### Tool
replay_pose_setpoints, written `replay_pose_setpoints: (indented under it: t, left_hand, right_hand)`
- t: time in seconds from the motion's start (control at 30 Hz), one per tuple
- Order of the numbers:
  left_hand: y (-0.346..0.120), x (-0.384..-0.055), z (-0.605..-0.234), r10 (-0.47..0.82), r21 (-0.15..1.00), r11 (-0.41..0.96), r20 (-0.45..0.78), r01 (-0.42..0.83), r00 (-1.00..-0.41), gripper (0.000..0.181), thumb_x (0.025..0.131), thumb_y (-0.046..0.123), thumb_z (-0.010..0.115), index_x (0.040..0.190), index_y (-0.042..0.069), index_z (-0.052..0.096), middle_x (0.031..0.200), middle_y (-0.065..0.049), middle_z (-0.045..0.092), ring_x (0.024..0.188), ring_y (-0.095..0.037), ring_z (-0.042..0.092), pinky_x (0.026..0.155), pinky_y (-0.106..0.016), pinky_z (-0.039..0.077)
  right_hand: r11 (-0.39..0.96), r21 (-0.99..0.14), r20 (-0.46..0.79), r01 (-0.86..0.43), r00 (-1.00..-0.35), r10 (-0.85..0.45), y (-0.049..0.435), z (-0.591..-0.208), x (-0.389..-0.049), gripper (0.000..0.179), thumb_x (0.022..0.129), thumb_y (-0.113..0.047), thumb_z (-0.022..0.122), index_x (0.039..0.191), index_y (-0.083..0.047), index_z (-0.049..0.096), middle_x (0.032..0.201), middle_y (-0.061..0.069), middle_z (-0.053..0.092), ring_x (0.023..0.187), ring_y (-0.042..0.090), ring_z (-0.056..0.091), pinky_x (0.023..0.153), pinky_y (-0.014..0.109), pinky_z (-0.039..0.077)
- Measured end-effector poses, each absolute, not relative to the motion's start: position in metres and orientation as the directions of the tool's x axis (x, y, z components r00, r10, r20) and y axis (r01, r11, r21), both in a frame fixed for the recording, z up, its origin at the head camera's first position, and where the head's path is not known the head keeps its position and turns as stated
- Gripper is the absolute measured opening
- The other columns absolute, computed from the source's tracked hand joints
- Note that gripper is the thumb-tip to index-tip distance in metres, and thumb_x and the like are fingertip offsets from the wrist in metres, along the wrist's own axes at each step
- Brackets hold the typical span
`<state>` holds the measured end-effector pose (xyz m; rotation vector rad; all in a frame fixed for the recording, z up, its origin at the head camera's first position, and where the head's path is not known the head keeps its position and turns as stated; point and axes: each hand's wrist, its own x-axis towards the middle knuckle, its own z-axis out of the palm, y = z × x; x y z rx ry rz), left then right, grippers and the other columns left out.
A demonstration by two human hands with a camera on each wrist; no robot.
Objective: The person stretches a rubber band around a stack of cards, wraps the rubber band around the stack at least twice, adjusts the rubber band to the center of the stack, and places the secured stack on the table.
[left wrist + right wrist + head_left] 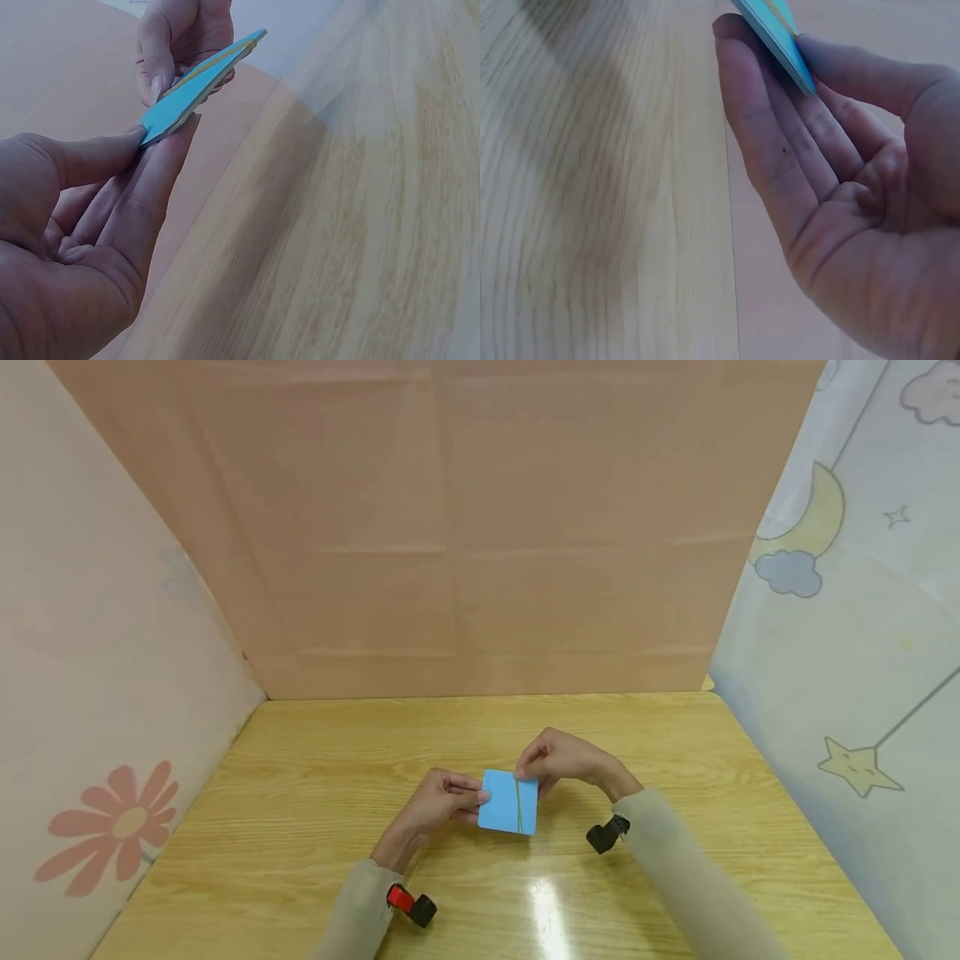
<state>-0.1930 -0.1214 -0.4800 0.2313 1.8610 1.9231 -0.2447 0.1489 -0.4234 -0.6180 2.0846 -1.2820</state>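
Note:
A thin stack of blue square cards (497,803) with rounded corners is held up over the table, tilted. A yellowish rubber band (519,810) runs round it from top to bottom, right of its middle, its two strands nearly together. My left hand (441,797) pinches the left edge, thumb on the blue face and fingers behind. On the upper right, my right hand (561,755) pinches the stack, with its thumb at the band's top end. The left wrist view shows the layered pale edge of the stack (169,116); in the right wrist view only its corner (776,37) appears.
The wooden table (300,827) spreads under both hands. A brown panel (450,543) stands along its back edge, with printed walls on the left (90,652) and right (847,677). Each wrist wears a strap with a small black camera (423,910).

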Motion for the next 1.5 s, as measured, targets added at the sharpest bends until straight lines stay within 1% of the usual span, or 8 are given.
replay_pose_setpoints:
  t: [0.43, 0.57, 0.67, 0.77, 1.0, 1.13, 1.27, 1.5]
  left_hand:
    - [-0.125, -0.194, -0.475, 0.414, 0.98, 0.014, -0.188, -0.2, -0.891, 0.026, 0.095, 0.007, 0.077, 0.113, -0.012, 0.075, 0.081, 0.0, 0.08, 0.068, -0.011, 0.075, 0.071, -0.034, 0.067]
    - [-0.122, -0.193, -0.478, 0.433, 0.982, 0.03, -0.18, -0.186, -0.883, 0.025, 0.096, 0.005, 0.075, 0.114, -0.013, 0.075, 0.084, -0.006, 0.081, 0.069, -0.013, 0.076, 0.071, -0.036, 0.067]
    - [-0.117, -0.193, -0.479, 0.456, 0.984, 0.04, -0.17, -0.171, -0.873, 0.026, 0.096, 0.005, 0.075, 0.115, -0.012, 0.075, 0.089, -0.011, 0.082, 0.071, -0.013, 0.077, 0.072, -0.037, 0.067]
    - [-0.113, -0.194, -0.479, 0.459, 0.986, 0.039, -0.162, -0.162, -0.874, 0.026, 0.097, 0.006, 0.075, 0.115, -0.012, 0.075, 0.092, -0.013, 0.082, 0.072, -0.013, 0.077, 0.073, -0.038, 0.067]
    - [-0.112, -0.194, -0.479, 0.429, 0.98, 0.029, -0.191, -0.198, -0.883, 0.025, 0.097, 0.006, 0.075, 0.115, -0.011, 0.075, 0.092, -0.01, 0.082, 0.073, -0.013, 0.077, 0.073, -0.035, 0.067]
    - [-0.113, -0.194, -0.481, 0.422, 0.979, 0.019, -0.193, -0.204, -0.886, 0.027, 0.097, 0.008, 0.076, 0.116, -0.011, 0.075, 0.094, -0.013, 0.082, 0.075, -0.013, 0.078, 0.074, -0.035, 0.067]
    - [-0.114, -0.194, -0.481, 0.41, 0.98, 0.0, -0.181, -0.199, -0.894, 0.027, 0.097, 0.007, 0.075, 0.116, -0.013, 0.074, 0.096, -0.015, 0.082, 0.078, -0.015, 0.079, 0.074, -0.033, 0.067]
    - [-0.117, -0.195, -0.483, 0.395, 0.979, -0.009, -0.183, -0.203, -0.9, 0.029, 0.097, 0.01, 0.076, 0.115, -0.012, 0.075, 0.096, -0.014, 0.082, 0.079, -0.016, 0.08, 0.075, -0.034, 0.067]
  right_hand:
    - [0.406, -0.913, -0.239, -0.048, -0.743, -0.626, 0.141, -0.428, -0.243, 0.019, 0.1, -0.014, 0.071, 0.106, 0.001, 0.082, 0.098, 0.014, 0.081, 0.078, 0.022, 0.079, 0.078, 0.056, 0.065]
    - [0.428, -0.901, -0.235, -0.07, -0.751, -0.618, 0.138, -0.433, -0.241, 0.019, 0.1, -0.016, 0.072, 0.106, -0.002, 0.083, 0.101, 0.013, 0.081, 0.078, 0.016, 0.075, 0.077, 0.044, 0.067]
    - [0.437, -0.893, -0.216, -0.105, -0.753, -0.622, 0.137, -0.433, -0.24, 0.02, 0.1, -0.019, 0.073, 0.105, -0.003, 0.084, 0.102, 0.011, 0.081, 0.08, 0.013, 0.072, 0.075, 0.032, 0.062]
    - [0.444, -0.889, -0.211, -0.109, -0.764, -0.609, 0.136, -0.431, -0.239, 0.021, 0.1, -0.022, 0.073, 0.104, -0.005, 0.085, 0.102, 0.01, 0.081, 0.08, 0.013, 0.069, 0.073, 0.028, 0.058]
    - [0.438, -0.895, -0.215, -0.085, -0.778, -0.591, 0.139, -0.431, -0.239, 0.022, 0.1, -0.025, 0.074, 0.104, -0.006, 0.084, 0.095, 0.007, 0.08, 0.073, 0.013, 0.067, 0.067, 0.03, 0.057]
    - [0.437, -0.898, -0.221, -0.058, -0.798, -0.561, 0.143, -0.43, -0.237, 0.025, 0.101, -0.029, 0.073, 0.109, -0.008, 0.083, 0.103, 0.007, 0.08, 0.08, 0.015, 0.072, 0.073, 0.034, 0.063]
    - [0.402, -0.916, -0.222, -0.008, -0.824, -0.522, 0.149, -0.429, -0.235, 0.034, 0.102, -0.028, 0.071, 0.121, 0.0, 0.077, 0.112, 0.012, 0.078, 0.091, 0.019, 0.075, 0.082, 0.043, 0.066]
    - [0.323, -0.946, -0.21, 0.039, -0.832, -0.513, 0.152, -0.434, -0.226, 0.032, 0.103, -0.023, 0.069, 0.123, 0.003, 0.074, 0.114, 0.015, 0.078, 0.096, 0.022, 0.076, 0.085, 0.046, 0.066]
